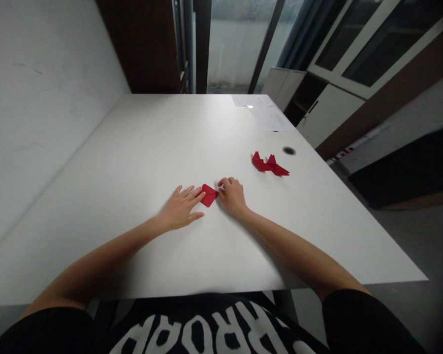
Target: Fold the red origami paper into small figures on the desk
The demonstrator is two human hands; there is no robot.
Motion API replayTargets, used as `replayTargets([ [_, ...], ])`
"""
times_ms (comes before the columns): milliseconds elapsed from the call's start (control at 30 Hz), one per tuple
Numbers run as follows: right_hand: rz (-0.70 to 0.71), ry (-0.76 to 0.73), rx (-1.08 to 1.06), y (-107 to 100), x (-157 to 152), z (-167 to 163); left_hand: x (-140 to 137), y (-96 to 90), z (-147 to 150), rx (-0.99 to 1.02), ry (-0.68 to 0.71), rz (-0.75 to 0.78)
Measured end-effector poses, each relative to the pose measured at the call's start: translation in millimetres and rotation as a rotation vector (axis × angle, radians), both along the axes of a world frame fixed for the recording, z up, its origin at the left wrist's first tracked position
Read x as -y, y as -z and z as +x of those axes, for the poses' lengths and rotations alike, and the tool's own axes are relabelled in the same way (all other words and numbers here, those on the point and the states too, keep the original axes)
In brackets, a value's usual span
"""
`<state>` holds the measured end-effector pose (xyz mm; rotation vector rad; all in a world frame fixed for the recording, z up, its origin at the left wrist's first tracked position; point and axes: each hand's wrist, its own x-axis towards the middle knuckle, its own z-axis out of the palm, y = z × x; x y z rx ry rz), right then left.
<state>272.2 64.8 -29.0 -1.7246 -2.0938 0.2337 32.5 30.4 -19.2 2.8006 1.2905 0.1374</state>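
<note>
A small piece of folded red paper [209, 196], roughly diamond-shaped with a crease along its middle, lies flat on the white table [162, 137]. My left hand [179, 208] is open, its fingers spread, and the fingertips rest on the left part of the paper, hiding that end. At the paper's right corner is my right hand [232, 195], with its fingers curled in and closed on the tip. Farther off to the right, two folded red paper figures [276, 166] with pointed tips stand side by side, touching or nearly so.
White paper sheets [268, 117] lie at the far right corner of the table. A round cable hole [289, 151] is set in the tabletop near its right edge. A pale wall [47, 73] runs along the left side, and white cabinets [328, 110] stand beyond the right.
</note>
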Motion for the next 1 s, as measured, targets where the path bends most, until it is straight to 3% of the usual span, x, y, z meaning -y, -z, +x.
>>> replayTargets([
  [133, 0.096, -0.237, 0.088, -4, 20, -11, 1, -0.7, 3, -0.008, -0.017, 0.007],
  [267, 0.106, -0.353, 0.192, -3, 38, -10, 3, 0.3, 1, 0.001, -0.013, 0.002],
  [533, 0.12, -0.346, 0.261, -1, 45, 7, 9, 0.2, -25, -0.029, -0.028, -0.035],
  [867, 0.085, -0.25, 0.231, -10, 47, 10, 4, -9.0, -16, 0.041, -0.02, 0.02],
  [1000, 0.055, -0.437, 0.191, -10, 37, -10, 0, -13.4, -9, 0.055, -0.003, 0.055],
])
